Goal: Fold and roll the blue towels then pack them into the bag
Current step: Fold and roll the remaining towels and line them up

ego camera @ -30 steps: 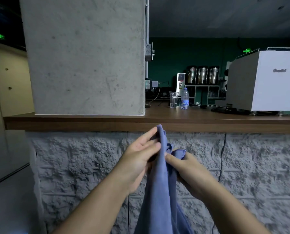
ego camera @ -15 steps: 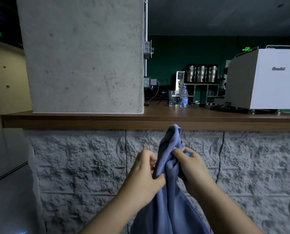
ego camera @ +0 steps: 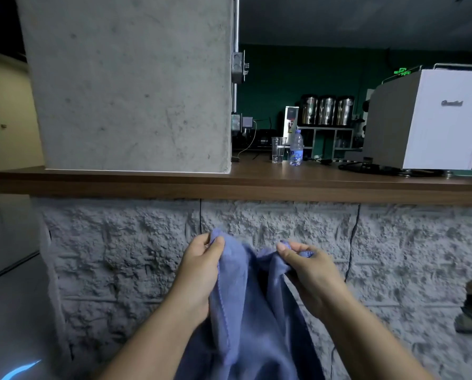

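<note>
Between both hands point(ego camera: 256, 272), blue towel point(ego camera: 252, 319), long axis hanging straight down.

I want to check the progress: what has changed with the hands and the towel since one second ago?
The left hand and right hand moved apart and lower, each pinching the towel's top edge, spreading it. Earlier they were bunched together higher. The cup and bottle stayed on the counter.
</note>
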Demonstrator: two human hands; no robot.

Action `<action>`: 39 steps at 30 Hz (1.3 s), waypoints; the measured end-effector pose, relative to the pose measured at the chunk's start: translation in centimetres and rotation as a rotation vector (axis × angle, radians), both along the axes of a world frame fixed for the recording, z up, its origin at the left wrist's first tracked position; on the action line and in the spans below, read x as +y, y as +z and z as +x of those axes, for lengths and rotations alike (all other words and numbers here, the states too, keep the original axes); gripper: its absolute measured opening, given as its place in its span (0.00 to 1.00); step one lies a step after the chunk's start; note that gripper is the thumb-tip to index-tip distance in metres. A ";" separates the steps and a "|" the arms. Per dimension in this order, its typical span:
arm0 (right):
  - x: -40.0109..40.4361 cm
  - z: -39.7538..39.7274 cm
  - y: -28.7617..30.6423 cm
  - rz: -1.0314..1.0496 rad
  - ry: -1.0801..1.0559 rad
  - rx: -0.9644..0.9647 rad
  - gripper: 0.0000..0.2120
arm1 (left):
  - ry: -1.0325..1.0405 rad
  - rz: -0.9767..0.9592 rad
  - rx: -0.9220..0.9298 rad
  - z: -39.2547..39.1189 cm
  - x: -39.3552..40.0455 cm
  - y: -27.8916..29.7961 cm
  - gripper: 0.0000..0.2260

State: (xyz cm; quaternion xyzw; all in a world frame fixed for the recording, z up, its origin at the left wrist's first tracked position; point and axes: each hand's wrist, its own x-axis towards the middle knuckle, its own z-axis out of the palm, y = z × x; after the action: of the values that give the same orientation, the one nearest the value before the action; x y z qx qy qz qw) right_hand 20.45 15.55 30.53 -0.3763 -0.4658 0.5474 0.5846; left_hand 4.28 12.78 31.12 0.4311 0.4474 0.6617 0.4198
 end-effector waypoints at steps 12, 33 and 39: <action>-1.7 -1.5 -0.2 -0.039 0.117 0.150 0.10 | -0.360 0.271 -0.043 1.6 -3.1 0.0 0.22; -1.9 -1.2 2.9 0.150 -0.043 -0.167 0.11 | 0.069 0.295 0.678 -1.1 -0.6 1.7 0.10; -2.2 -1.3 2.1 0.241 -0.011 -0.293 0.12 | 0.054 0.358 0.746 -0.4 -1.3 0.8 0.29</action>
State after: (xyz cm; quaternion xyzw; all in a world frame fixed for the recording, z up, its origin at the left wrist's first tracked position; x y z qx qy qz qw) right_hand 19.15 13.36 32.60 -0.3817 -0.6062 0.4238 0.5543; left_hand 3.86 11.51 31.94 0.6955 0.4578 0.5384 0.1299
